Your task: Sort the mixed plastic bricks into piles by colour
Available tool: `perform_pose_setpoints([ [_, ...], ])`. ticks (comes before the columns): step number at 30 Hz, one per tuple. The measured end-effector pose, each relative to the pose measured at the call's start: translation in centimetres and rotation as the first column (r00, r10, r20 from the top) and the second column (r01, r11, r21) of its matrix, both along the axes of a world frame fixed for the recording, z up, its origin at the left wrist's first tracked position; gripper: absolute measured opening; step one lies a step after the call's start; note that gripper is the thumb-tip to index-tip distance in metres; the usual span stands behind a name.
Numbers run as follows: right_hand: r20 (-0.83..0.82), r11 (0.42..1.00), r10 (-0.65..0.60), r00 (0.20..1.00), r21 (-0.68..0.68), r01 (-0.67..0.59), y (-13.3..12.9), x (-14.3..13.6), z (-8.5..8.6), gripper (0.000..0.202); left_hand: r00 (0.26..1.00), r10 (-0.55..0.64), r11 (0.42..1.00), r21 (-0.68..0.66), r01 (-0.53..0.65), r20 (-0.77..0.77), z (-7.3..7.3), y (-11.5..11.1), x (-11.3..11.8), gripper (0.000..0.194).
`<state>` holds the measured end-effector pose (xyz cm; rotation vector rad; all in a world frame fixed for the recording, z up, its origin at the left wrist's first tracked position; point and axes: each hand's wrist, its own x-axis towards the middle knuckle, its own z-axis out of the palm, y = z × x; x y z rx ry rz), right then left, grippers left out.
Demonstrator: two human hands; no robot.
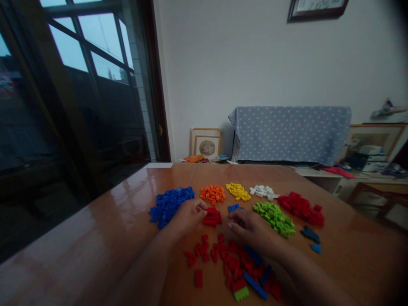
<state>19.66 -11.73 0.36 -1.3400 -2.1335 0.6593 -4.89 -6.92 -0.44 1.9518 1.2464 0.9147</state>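
My left hand (191,213) has its fingers pressed together at the left edge of a small group of red bricks (213,216); what they hold, if anything, is too small to tell. To the right of that group, my right hand (245,225) hovers with thumb and fingers apart and nothing visible between them. Just beyond it lies a small blue brick group (235,208). Nearer to me, loose red bricks (234,259) are scattered, with a few long blue bricks (255,286) and a green piece (241,294) among them.
Piles of blue (170,204), orange (213,194), yellow (238,191), white (264,192), green (274,218) and red bricks (301,207) form an arc on the brown table (127,221). Dark teal pieces (310,234) lie at the right. A dotted cloth (290,134) hangs behind.
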Motion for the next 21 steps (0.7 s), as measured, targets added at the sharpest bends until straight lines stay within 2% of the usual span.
perform_pose_setpoints([
  [4, 0.017, 1.0, 0.004, 1.0, -0.001, -0.004, 0.1, 0.1, -0.1, 0.018, 0.997, 0.055, 0.998, -0.005, -0.055, -0.057, -1.2, 1.0, -0.6, 0.016],
  [8, 0.031, 1.0, 0.001, 1.0, 0.018, -0.001, 0.1, 0.1, 0.0, 0.018, 0.993, 0.059, 0.998, -0.022, -0.062, -0.1, -1.6, 1.2, -0.7, 0.017],
  [16, 0.04, 1.0, 0.0, 0.999, 0.016, 0.0, -0.1, 0.1, 0.4, 0.017, 0.985, 0.086, 0.996, 0.036, -0.081, -0.148, -1.2, 0.7, -0.6, 0.019],
  [21, 0.057, 1.0, 0.0, 0.998, 0.002, 0.0, -0.2, 0.1, 0.4, 0.016, 0.984, 0.051, 0.998, 0.055, -0.042, -0.169, -0.4, 0.1, -0.6, 0.019],
])
